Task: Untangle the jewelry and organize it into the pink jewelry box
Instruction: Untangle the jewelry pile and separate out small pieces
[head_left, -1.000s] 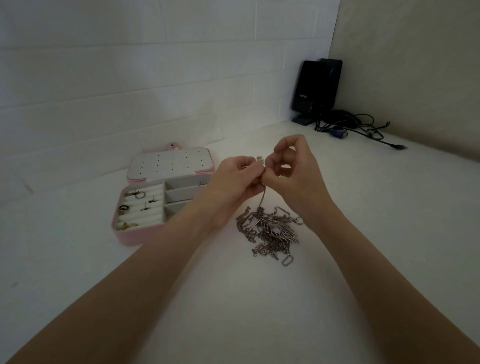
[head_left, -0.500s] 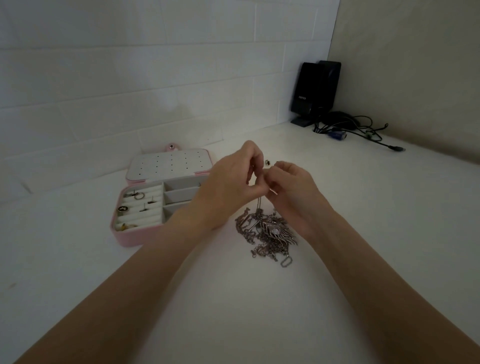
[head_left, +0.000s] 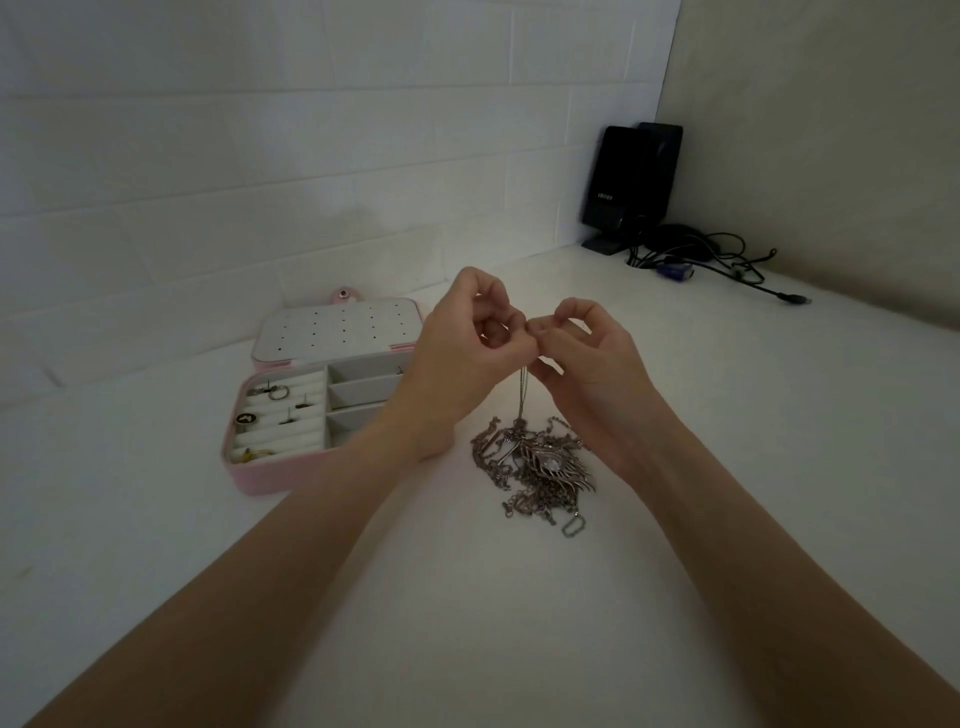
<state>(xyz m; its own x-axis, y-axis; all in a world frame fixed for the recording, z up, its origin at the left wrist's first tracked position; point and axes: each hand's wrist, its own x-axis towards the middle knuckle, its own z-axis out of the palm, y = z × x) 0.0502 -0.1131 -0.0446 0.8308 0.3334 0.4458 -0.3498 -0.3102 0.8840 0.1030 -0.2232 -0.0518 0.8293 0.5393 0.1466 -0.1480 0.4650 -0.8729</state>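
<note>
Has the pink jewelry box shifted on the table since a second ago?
No. The pink jewelry box keeps its place against the wall tiles.

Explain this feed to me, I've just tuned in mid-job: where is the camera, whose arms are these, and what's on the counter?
There is no machine here. A person wears one wide-angle camera on the head, looking forward and down, so the two bare arms reaching in from the bottom are their own. The left hand and right hand meet above the white counter, both pinching the top of a thin chain. The chain hangs down into a tangled silver pile on the counter, which includes a feather-shaped pendant. To the left lies the open pink box, with a few rings and studs in its padded slots; the side compartments look mostly empty. In the far corner stand black speakers with loose cables.
</note>
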